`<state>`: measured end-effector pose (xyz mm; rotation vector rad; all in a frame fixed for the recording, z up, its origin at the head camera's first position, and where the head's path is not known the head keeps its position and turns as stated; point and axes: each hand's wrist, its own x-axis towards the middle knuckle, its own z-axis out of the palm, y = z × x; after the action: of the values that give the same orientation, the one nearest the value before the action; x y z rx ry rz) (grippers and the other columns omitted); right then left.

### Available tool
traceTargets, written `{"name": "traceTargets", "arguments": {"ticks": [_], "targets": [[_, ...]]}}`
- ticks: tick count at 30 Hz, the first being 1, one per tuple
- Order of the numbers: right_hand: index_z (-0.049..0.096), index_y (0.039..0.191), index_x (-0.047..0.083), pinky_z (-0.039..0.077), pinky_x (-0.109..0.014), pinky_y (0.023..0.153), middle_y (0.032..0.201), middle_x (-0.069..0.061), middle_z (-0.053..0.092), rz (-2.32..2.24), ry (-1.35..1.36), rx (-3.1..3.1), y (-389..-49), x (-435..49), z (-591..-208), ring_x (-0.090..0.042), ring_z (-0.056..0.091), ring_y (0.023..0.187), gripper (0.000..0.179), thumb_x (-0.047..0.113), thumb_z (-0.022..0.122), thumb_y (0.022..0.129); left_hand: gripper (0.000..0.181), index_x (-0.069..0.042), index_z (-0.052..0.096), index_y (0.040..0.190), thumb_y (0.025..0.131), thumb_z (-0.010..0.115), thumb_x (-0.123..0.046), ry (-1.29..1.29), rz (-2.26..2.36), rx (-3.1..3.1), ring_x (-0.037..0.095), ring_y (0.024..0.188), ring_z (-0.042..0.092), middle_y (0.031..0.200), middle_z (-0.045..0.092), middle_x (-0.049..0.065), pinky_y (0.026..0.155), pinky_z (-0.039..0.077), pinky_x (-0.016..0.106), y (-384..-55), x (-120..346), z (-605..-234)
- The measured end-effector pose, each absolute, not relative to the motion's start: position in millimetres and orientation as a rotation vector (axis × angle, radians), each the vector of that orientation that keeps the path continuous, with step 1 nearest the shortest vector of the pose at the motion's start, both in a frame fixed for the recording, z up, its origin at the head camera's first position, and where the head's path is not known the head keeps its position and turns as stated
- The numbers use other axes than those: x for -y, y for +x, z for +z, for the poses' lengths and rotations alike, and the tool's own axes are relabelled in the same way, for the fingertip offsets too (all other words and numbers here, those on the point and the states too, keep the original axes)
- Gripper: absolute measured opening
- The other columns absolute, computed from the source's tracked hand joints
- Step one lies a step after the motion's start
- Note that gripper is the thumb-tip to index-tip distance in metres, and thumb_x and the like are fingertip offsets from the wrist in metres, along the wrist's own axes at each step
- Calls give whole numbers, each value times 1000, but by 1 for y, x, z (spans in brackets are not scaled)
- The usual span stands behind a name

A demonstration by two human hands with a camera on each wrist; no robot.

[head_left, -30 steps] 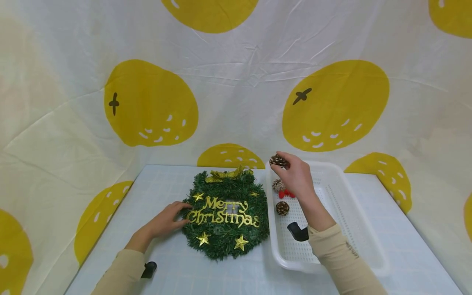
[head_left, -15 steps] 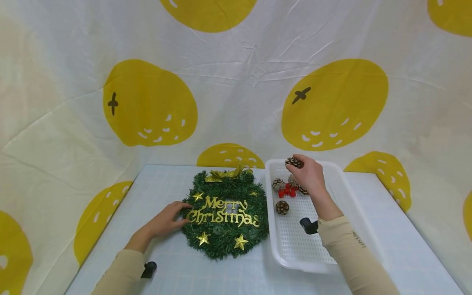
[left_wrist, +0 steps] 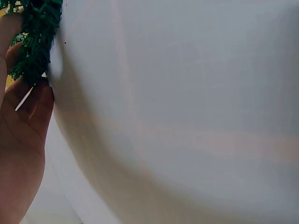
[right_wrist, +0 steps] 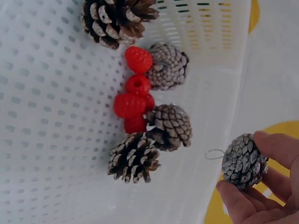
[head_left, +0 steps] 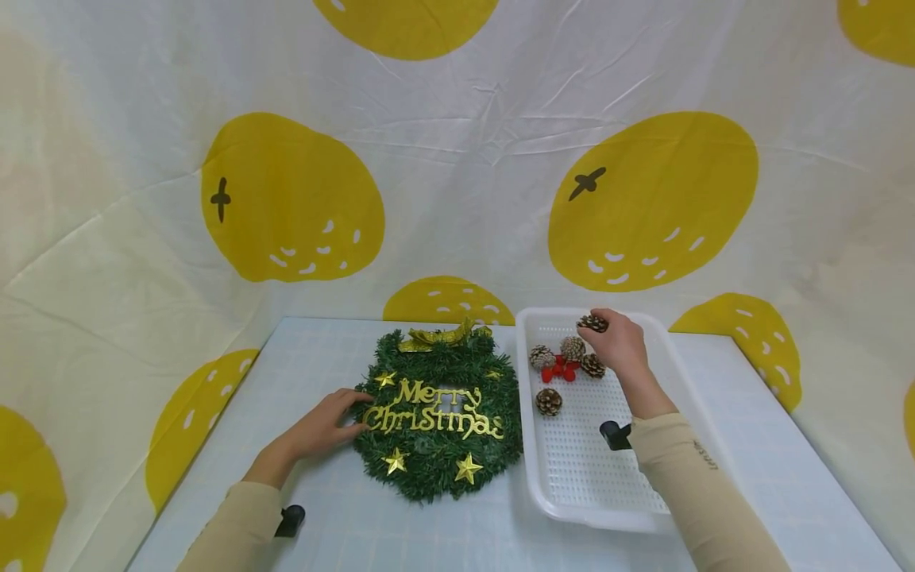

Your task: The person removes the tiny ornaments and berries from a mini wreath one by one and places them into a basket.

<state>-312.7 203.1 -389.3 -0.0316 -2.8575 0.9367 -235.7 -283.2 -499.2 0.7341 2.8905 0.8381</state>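
Observation:
My left hand (head_left: 325, 429) holds the left edge of a green Christmas wreath (head_left: 432, 481), with foliage between thumb and fingers in the left wrist view. Gold "Merry Christmas" lettering (head_left: 429, 423), gold stars and a gold bow (head_left: 436, 338) decorate the wreath. Over the far part of a white basket (head_left: 530, 469), my right hand (head_left: 620, 349) pinches a pinecone (right_wrist: 244, 162) between thumb and fingers. A thin wire loop (right_wrist: 215, 154) sticks out from this pinecone. Beneath it in the basket lie several pinecones (right_wrist: 169, 126) around a cluster of red raspberries (right_wrist: 130, 105).
The basket stands right beside the wreath on a pale checked tablecloth (head_left: 336, 516). A white curtain (head_left: 457, 199) with yellow fruit prints hangs behind the table and along its sides.
My right hand has moved right and slightly nearer with the pinecone, from the basket's left rim to above its far middle, uncovering pinecones below. The left hand and wreath have stayed put.

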Motion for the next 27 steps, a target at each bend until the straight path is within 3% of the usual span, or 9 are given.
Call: {"name": "traceTargets", "arguments": {"ticks": [6, 27], "targets": [[49, 139, -4, 44, -57, 95, 136, -29, 51, 909, -13, 2874, -318, -207, -396, -48, 49, 119, 54, 25, 62, 96, 45, -6, 55, 132, 95, 66, -29, 724, 833, -2893, 38, 122, 49, 128, 54, 14, 102, 39, 57, -236, 283, -498], [50, 138, -4, 41, -57, 100, 136, -29, 51, 926, 16, 2889, -325, -203, -416, -48, 46, 124, 56, 27, 66, 93, 46, -8, 55, 133, 94, 67, -30, 735, 862, -2903, 38, 123, 49, 129, 54, 14, 102, 39, 58, -236, 284, -504]]}}
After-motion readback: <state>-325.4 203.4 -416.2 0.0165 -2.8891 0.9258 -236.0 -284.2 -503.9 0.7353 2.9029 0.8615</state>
